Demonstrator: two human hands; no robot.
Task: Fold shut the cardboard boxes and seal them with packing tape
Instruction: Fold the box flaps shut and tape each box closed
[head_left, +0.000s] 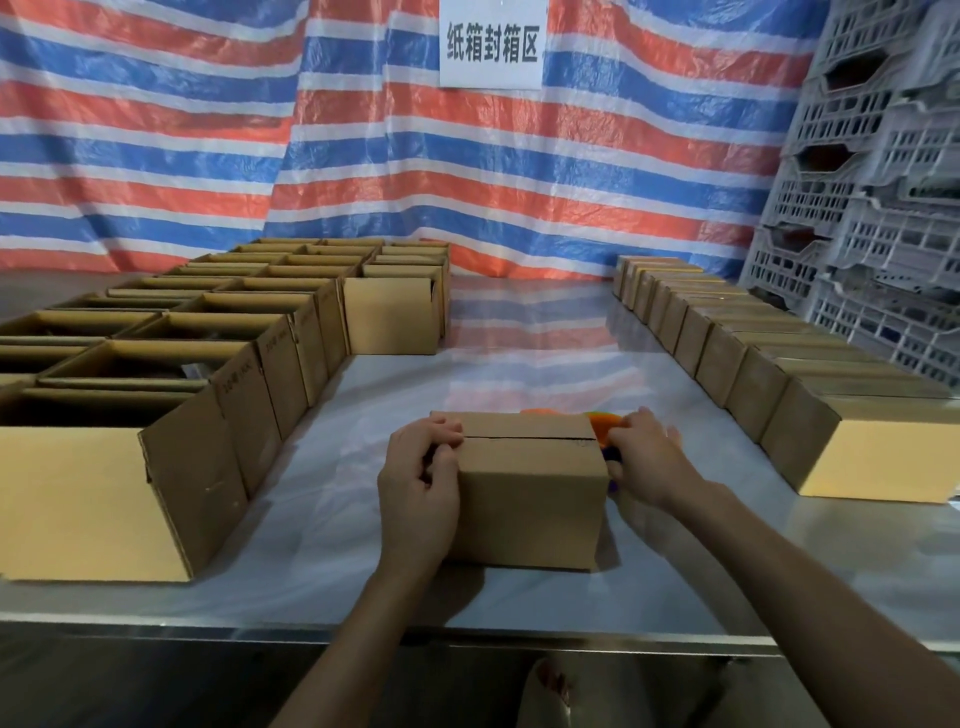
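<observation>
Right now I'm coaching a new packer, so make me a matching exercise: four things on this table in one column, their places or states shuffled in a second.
Things:
1. centre box
2. open boxes
3. closed boxes
4. orange tape dispenser

Places or states:
A. in a row along the right side of the table
B. held in the right hand
C. grouped on the table's left
D. flaps folded down, left hand gripping its left top edge

Pairs: 1-D, 2-C, 3-A, 4-B.
</observation>
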